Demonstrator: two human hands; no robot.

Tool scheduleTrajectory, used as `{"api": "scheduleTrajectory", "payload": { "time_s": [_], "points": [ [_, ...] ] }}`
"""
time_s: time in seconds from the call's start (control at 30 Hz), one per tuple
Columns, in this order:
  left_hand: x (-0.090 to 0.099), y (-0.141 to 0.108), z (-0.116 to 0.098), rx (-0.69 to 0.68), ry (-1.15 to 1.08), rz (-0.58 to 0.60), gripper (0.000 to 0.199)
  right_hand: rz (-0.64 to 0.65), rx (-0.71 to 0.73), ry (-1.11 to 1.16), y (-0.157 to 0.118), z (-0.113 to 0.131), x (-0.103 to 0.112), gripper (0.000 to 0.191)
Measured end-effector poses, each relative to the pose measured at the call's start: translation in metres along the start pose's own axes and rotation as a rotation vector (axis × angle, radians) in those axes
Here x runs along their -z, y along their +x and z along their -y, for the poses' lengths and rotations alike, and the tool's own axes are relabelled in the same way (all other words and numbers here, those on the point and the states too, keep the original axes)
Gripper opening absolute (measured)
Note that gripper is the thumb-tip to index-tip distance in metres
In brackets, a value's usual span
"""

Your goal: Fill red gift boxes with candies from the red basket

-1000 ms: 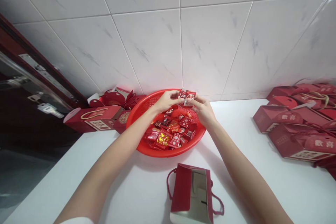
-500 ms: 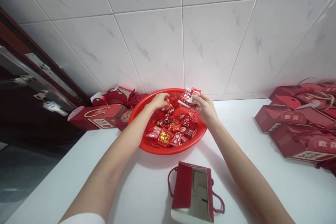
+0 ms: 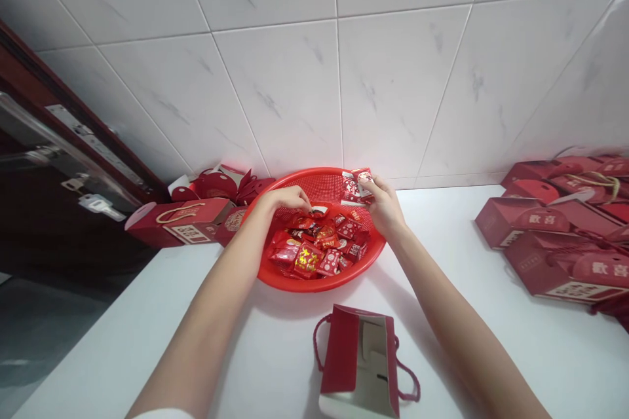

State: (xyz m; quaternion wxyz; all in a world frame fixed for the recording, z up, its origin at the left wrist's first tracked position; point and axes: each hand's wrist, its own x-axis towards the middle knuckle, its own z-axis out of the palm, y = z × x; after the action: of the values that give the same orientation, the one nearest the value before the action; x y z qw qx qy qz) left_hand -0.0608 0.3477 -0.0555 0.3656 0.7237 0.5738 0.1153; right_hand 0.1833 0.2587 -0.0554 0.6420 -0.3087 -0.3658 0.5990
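Lowered since earlier, left hand [image 3: 287, 198] curls inside red basket [image 3: 314, 284], hold unclear; right hand [image 3: 386, 207] pinches wrapped sweets [image 3: 350, 188].

Packets [image 3: 327, 236] in basket [image 3: 314, 285] at centre, on table [image 3: 442, 213]; lone box [image 3: 341, 353] at lower centre; boxes [image 3: 189, 222] mid-left; further boxes [image 3: 533, 268] far right; wall [image 3: 289, 98] behind.

Grey-veined white wall tiles [image 3: 275, 95] behind a white tabletop [image 3: 442, 222], dark door [image 3: 54, 229] at left, probably grey floor [image 3: 44, 334] below
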Motion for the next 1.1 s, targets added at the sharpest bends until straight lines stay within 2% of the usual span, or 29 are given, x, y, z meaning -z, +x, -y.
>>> {"api": "scheduleTrajectory", "payload": {
  "time_s": [0.1, 0.2, 0.33, 0.47, 0.53, 0.6, 0.77, 0.87, 0.97, 1.1],
  "points": [
    [-0.004, 0.006, 0.006, -0.022, -0.038, -0.089, 0.009, 0.022, 0.005, -0.025, 0.0, 0.0, 0.001, 0.026],
    [-0.011, 0.013, 0.009, -0.052, -0.089, -0.135, 0.018, 0.021, 0.009, -0.033, 0.0, 0.0, 0.001, 0.025],
    [-0.019, 0.02, 0.009, -0.051, -0.113, -0.103, 0.035, 0.015, 0.011, -0.007, 0.001, -0.001, 0.0, 0.023],
    [-0.018, 0.017, 0.006, -0.021, -0.085, -0.044, 0.04, 0.024, 0.009, -0.001, 0.001, -0.001, 0.001, 0.025],
    [-0.015, 0.013, 0.004, -0.014, -0.054, -0.055, 0.037, 0.029, 0.009, -0.016, 0.001, -0.001, 0.001, 0.025],
    [-0.011, 0.01, 0.001, -0.016, -0.027, -0.116, 0.03, 0.035, 0.005, -0.027, 0.001, -0.001, 0.001, 0.026],
    [-0.004, 0.003, -0.006, 0.013, 0.065, -0.395, 0.018, 0.022, 0.001, -0.009, 0.0, -0.001, 0.0, 0.027],
    [-0.003, 0.001, -0.012, 0.076, 0.167, -0.494, 0.018, 0.01, -0.006, 0.0, 0.0, -0.001, 0.0, 0.026],
    [-0.004, -0.001, -0.016, 0.107, 0.269, -0.509, 0.016, 0.008, -0.012, 0.007, -0.001, -0.001, -0.001, 0.025],
    [-0.009, -0.001, -0.017, 0.113, 0.341, -0.427, 0.016, 0.012, -0.009, 0.01, -0.001, -0.001, -0.001, 0.025]
  ]
}}
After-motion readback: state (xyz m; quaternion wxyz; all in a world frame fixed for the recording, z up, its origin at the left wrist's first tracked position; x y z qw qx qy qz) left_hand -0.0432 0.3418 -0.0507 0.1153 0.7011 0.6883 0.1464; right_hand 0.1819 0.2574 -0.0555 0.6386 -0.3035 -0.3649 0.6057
